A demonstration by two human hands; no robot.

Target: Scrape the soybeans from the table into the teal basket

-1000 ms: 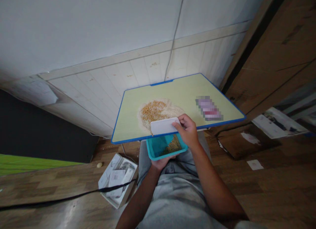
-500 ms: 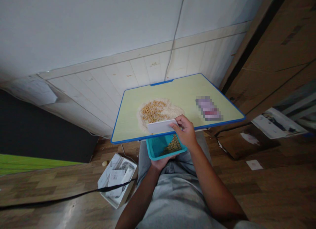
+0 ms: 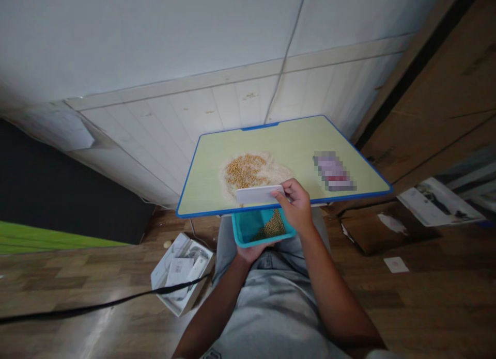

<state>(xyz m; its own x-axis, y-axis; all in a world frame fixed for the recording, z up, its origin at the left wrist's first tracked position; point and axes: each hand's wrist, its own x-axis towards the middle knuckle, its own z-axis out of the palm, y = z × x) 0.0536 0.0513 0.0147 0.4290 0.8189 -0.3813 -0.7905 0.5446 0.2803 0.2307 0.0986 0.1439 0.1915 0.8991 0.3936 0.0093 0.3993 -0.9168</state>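
Note:
My right hand [image 3: 295, 203] pinches the right end of a flat white card [image 3: 259, 194], which stands on its long edge near the table's front rim. Behind the card, yellowish beans [image 3: 245, 170] lie in a patch of pale grains [image 3: 277, 172] on the light green table [image 3: 209, 193] with a blue edge. My left hand [image 3: 253, 252] holds a turquoise tray [image 3: 245, 225] from below, just under the front rim. More beans [image 3: 274, 225] are heaped in the right part of the tray. The left fingers are mostly hidden beneath it.
A blurred-out flat object [image 3: 334, 172] lies on the table's right side. An open white box [image 3: 185, 276] with papers sits on the floor at left, a black strap [image 3: 127, 298] crossing it. Cardboard [image 3: 368, 230] and another white box [image 3: 437, 201] are at right. A wall stands behind.
The camera view has shifted slightly, so the table and floor items appear displaced. Both hands keep their holds on the card and tray, with little visible movement relative to the table.

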